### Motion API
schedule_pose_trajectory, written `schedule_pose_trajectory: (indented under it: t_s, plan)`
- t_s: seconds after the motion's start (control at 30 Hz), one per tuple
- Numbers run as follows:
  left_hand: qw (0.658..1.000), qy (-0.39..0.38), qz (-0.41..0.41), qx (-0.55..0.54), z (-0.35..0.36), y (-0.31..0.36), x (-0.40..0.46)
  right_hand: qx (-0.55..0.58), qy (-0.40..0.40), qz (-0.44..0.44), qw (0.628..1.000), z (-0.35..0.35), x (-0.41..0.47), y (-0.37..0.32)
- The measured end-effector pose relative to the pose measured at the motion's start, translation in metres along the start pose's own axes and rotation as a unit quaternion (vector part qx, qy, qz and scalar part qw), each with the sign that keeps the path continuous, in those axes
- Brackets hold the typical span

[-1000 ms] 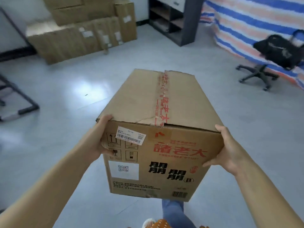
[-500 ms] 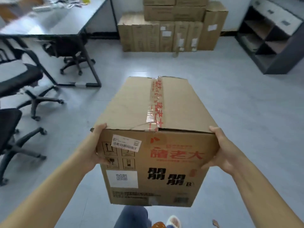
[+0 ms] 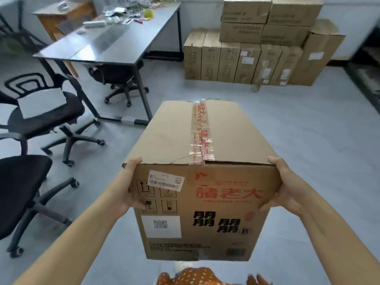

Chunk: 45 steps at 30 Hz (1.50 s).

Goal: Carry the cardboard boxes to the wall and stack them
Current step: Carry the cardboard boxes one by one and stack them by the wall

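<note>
I carry a brown cardboard box [image 3: 176, 138] at waist height, sealed with red-printed tape along its top and printed with red and black characters on the near face. My left hand [image 3: 128, 186] grips its near left corner and my right hand [image 3: 285, 188] grips its near right corner, thumbs on the front face. Ahead to the right, a stack of cardboard boxes [image 3: 257, 48] stands against the white wall: a row of tall ones on the floor with several flatter ones on top.
A grey table [image 3: 115, 44] with clutter stands ahead left, a black chair [image 3: 119, 77] tucked under it. Two more black office chairs [image 3: 45, 118] [image 3: 18, 192] stand at my left. A dark shelf [image 3: 368, 64] is at the far right. Grey floor lies between me and the stack.
The view has swung left, bringing the table and chairs into sight, and the stack at the wall looks closer. Both hands keep the same hold on the box.
</note>
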<state>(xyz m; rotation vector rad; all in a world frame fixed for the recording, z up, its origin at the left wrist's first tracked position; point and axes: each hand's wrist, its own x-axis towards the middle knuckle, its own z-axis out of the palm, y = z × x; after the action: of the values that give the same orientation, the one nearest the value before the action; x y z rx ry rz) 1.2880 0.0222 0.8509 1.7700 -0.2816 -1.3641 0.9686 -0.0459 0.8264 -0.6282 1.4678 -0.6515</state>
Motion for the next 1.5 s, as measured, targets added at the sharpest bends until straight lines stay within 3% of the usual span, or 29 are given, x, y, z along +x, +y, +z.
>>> schedule_pose_trajectory:
  t_s: [0.33, 0.7, 1.0, 1.5]
  plan:
    - [1.0, -0.018, 0.018, -0.008, 0.068, 0.133, 0.139, -0.003, 0.017, -0.029, 0.999, 0.033, 0.132, -0.139]
    - [0.997, 0.046, 0.024, -0.059, 0.183, 0.291, 0.283, -0.042, -0.009, -0.027, 0.999, 0.055, 0.327, -0.341]
    - [0.996, 0.019, 0.033, -0.084, 0.23, 0.42, 0.434, -0.049, 0.003, -0.051, 0.997, 0.112, 0.467, -0.48]
    - [0.996, -0.038, 0.07, -0.041, 0.299, 0.72, 0.705, 0.023, 0.044, -0.086, 0.995, 0.241, 0.693, -0.724]
